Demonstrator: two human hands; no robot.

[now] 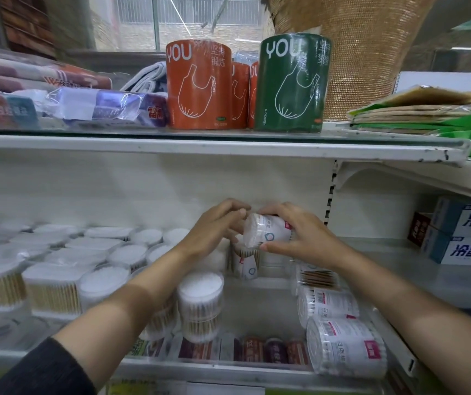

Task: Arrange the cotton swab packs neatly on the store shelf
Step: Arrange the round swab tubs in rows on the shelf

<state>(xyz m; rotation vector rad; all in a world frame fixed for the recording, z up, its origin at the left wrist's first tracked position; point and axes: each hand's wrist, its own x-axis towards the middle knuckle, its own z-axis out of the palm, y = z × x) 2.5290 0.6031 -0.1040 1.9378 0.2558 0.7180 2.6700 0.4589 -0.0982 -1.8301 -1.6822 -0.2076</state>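
"Fingers point(278, 213) of the right hand point(299, 238) curl round a cotton swab pack point(267, 230), thumb pinching underneath. See it?"

"Yes. It lies tilted on its side, lifted above the lower shelf point(257, 297) near the back wall. The left hand point(214, 229) touches its white end, fingers loosely bent."

"Round packs point(200, 303) stand below; others point(345, 346) lie sideways at right."
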